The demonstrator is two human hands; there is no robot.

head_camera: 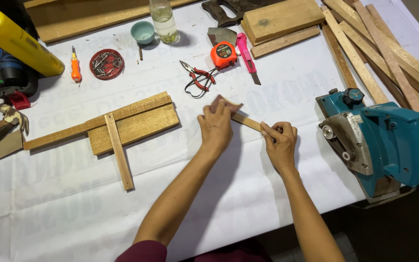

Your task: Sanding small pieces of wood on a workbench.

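Left hand (215,127) clamped on sandpaper (226,103) over wood strip (247,122), right hand (280,140) pinching strip's far end, probably steadying it.

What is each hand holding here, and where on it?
Left hand presses a sandpaper piece onto one end of a thin wooden strip; right hand pinches the strip's other end.

White-covered worktable (248,204) under even light, dark floor (413,228) beyond its edge.
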